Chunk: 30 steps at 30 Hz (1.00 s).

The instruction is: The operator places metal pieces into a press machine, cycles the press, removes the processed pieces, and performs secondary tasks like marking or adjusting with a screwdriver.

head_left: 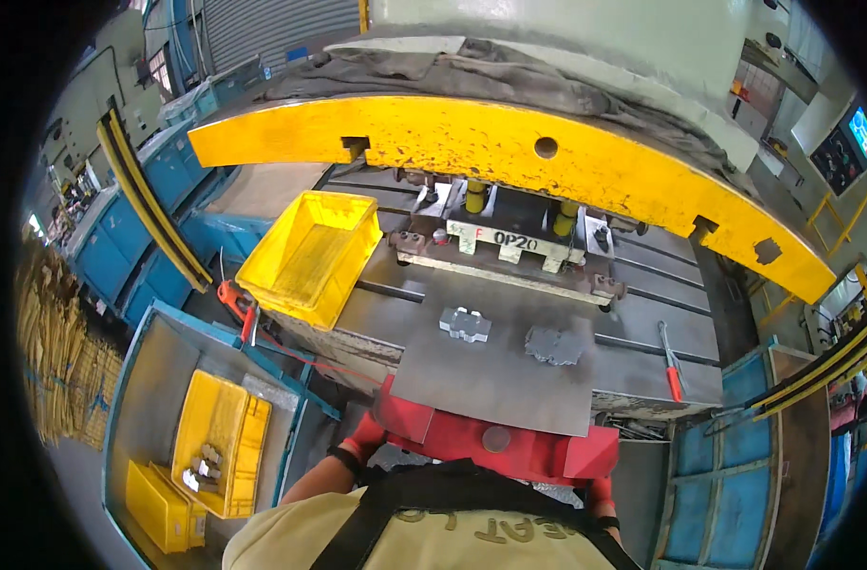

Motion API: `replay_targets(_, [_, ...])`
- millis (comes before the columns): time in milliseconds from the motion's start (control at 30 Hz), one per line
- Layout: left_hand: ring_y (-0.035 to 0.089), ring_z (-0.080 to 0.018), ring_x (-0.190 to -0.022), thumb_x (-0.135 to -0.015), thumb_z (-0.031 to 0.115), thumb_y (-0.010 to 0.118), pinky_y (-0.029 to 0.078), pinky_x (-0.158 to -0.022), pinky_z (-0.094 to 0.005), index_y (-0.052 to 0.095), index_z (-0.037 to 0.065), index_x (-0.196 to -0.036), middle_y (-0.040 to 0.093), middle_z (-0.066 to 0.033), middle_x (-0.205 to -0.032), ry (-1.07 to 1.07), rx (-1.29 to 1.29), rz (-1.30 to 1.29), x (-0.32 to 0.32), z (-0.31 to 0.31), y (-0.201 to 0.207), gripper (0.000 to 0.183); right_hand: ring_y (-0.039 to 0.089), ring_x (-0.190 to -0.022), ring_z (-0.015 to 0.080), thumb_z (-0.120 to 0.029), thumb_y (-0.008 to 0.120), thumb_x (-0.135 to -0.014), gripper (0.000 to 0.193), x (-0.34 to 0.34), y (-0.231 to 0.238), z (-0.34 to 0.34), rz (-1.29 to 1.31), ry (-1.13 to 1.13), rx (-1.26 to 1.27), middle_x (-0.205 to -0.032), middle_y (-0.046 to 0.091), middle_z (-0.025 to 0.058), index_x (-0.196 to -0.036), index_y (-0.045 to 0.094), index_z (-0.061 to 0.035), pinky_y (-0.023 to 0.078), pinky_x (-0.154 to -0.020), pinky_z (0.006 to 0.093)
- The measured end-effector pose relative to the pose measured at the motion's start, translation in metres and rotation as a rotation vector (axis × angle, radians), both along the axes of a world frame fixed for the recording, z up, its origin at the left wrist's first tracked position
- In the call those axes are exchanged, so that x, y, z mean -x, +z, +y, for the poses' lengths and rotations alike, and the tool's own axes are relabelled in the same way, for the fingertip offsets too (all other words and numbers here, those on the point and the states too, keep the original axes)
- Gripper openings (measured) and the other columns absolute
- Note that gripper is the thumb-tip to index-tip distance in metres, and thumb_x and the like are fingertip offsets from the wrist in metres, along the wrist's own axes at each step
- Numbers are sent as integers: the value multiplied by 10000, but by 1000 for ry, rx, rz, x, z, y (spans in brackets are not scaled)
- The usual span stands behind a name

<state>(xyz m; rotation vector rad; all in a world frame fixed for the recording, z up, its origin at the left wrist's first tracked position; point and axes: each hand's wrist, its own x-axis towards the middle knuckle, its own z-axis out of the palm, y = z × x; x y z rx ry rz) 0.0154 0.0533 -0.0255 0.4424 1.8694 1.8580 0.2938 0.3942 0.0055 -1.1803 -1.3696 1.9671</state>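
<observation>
My left hand [365,439], in a red glove, is at the left end of a red control stand [452,445] with a grey round button on top. Its fingers are hidden by the stand's left guard. On the opposite end, my right hand [600,493], also red-gloved, reaches beside the right guard, and its fingers do not show either. Beyond the stand, a smooth metal plate [490,394] lies on the press bed. It carries a bright notched metal part [465,324] on the left and darker, flat notched metal pieces [553,346] on the right.
Behind the plate is a press die [516,237], below a yellow press beam [433,133]. A yellow bin [341,296] sits left on the bed, near a red air gun [234,299]. Red-handled tongs [675,380] lie right. A blue cart [134,399] holds yellow bins, one with metal parts.
</observation>
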Motion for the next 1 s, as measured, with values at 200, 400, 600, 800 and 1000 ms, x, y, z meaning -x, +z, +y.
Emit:
replay_targets(200, [508, -167, -853, -742, 325, 522, 424, -716, -295, 469, 129, -1091, 541, -89, -973, -316, 564, -405, 33, -45, 66, 405, 537, -740, 160, -326, 470, -787, 381, -17, 13, 3, -175, 30, 185, -950, 541, 51, -1073, 450, -74, 434, -589, 295])
replay_targets(400, [481, -81, -637, -774, 291, 503, 388, -589, -239, 570, 29, -796, 548, -9, -681, -269, 584, 221, 131, 19, 232, 271, 514, -588, 140, -216, 582, -711, 335, -29, 23, 59, -585, -289, -159, -736, 552, 82, -969, 497, -20, 409, -502, 289])
replay_targets(600, [469, -66, -682, -792, 201, 508, 388, -622, -226, 529, 21, -905, 549, 2, -752, -381, 94, 484, 198, 171, 302, 214, 501, -929, 186, -103, 578, -707, 394, 79, 107, 27, -233, -308, -641, -1004, 533, 119, -1066, 464, 12, 368, -819, 292])
replay_targets(800, [536, -269, -794, -745, 302, 527, 416, -685, -326, 502, -37, -882, 561, -183, -833, -184, 294, 766, 290, 299, 240, 367, 513, -879, 211, -126, 602, -683, 395, 112, 101, -19, -210, 22, -884, -972, 539, 114, -1048, 477, -38, 395, -758, 309])
replay_targets(1000, [555, -288, -759, -753, 228, 449, 429, -690, -365, 571, 32, -756, 573, -163, -769, -248, 926, 1481, 280, 346, 250, 230, 491, -882, 287, -166, 615, -622, 427, 89, 86, -40, -377, 132, -1119, -968, 527, 127, -1020, 494, -67, 382, -785, 360])
